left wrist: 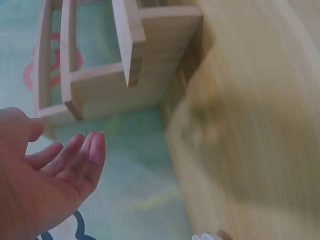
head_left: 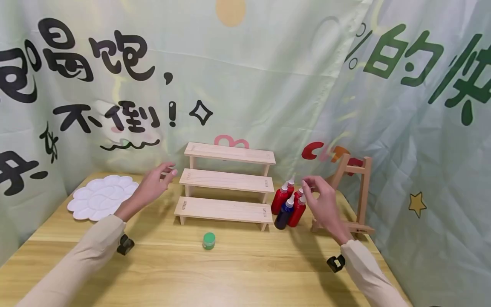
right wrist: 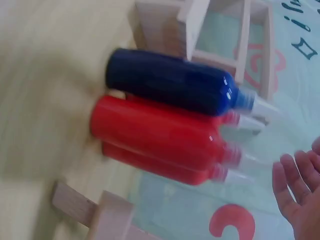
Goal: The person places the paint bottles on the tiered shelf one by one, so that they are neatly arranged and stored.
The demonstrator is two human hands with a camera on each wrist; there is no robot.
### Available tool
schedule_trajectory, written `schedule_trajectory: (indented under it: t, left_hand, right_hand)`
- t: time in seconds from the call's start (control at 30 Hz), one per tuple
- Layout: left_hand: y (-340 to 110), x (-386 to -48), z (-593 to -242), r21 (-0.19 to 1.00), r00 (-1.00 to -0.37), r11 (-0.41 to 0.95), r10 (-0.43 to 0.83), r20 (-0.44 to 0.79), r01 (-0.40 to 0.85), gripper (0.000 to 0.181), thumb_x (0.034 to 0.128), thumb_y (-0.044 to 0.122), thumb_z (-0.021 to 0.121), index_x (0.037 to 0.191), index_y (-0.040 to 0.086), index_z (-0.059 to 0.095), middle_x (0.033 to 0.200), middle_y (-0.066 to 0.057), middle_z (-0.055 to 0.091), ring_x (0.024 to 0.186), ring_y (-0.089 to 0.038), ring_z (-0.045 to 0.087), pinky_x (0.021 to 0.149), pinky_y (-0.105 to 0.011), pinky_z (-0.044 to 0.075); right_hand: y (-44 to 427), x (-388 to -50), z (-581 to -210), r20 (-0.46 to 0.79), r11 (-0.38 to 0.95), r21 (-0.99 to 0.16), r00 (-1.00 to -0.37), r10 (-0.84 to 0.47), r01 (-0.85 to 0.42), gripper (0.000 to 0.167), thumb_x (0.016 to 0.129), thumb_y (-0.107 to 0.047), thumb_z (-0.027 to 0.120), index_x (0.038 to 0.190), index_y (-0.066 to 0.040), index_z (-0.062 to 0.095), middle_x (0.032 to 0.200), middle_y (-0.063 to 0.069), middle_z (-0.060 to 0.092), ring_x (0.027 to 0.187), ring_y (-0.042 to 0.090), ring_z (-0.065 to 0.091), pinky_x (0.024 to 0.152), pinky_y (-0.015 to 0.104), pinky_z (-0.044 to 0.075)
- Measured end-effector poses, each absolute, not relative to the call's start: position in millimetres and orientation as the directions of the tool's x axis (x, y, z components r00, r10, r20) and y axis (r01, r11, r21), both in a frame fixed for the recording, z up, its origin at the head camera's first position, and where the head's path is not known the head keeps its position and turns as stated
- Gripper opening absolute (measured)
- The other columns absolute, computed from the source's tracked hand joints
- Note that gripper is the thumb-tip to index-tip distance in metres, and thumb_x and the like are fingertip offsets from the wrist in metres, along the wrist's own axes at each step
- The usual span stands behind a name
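My right hand (head_left: 324,202) hovers just right of a cluster of squeeze bottles, its fingers loosely bent. One dark blue bottle (head_left: 284,215) stands at the front, with several red bottles (head_left: 297,212) beside and behind it, all with white nozzle tips. In the right wrist view, the fingers (right wrist: 295,185) are close to the nozzles but apart from them. My left hand (head_left: 155,182) is held in the air left of a three-tier wooden shelf (head_left: 224,209). Its fingers (left wrist: 92,160) are relaxed, touching nothing.
A white flower-shaped palette (head_left: 100,197) lies at the table's back left. In front of the shelf stands a small green-lidded jar (head_left: 209,241). A wooden easel (head_left: 363,192) is at the right, behind my right hand. Printed cloth (head_left: 249,85) hangs around the table (head_left: 230,277).
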State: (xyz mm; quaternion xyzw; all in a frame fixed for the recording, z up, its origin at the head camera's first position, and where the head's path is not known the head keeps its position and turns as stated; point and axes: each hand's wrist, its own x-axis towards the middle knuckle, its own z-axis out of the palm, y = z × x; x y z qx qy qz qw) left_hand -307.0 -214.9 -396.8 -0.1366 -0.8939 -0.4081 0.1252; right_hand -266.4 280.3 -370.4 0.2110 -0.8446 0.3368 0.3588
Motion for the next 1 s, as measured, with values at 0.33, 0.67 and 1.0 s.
schedule_trajectory:
  t: [0.33,0.67,1.0]
  left_hand:
    - [-209.2,-298.4,-419.6,0.798,-0.959,0.532,0.152,0.24,0.284,0.046,0.1125,0.015,0.048,0.148,-0.013,0.044,0.13,-0.037,0.06,0.106,-0.048,0.068,0.073,-0.043,0.068]
    - [-202.0,-293.2,-433.2,0.872,-0.97,0.464,0.24,0.046,0.157,0.043,0.1094,0.018,0.055,0.139,-0.014,0.054,0.123,-0.034,0.061,0.088,-0.028,0.072,0.066,-0.036,0.067]
    - [-197.4,-293.2,-434.9,0.9,-0.971,0.436,0.222,-0.087,0.019,0.047,0.1031,0.018,0.067,0.136,-0.015,0.057,0.119,-0.027,0.067,0.087,-0.017,0.065,0.066,-0.03,0.062]
  right_hand:
    - [275.0,-249.1,-385.9,0.713,0.734,-0.477,-0.701,0.001,-0.484,0.018,0.096,0.003,0.071,0.113,0.009,0.066,0.106,0.019,0.063,0.095,0.03,0.064,0.082,0.023,0.062]
    - [270.8,-237.7,-405.7,0.401,0.665,-0.698,-0.914,0.057,-0.265,0.046,0.093,0.007,0.071,0.135,0.01,0.052,0.127,0.028,0.057,0.117,0.044,0.061,0.102,0.06,0.057]
    - [276.9,-240.5,-418.0,0.315,0.745,-0.633,-0.949,-0.002,-0.211,0.049,0.095,0.002,0.072,0.138,0.011,0.05,0.129,0.031,0.06,0.113,0.045,0.066,0.099,0.059,0.059]
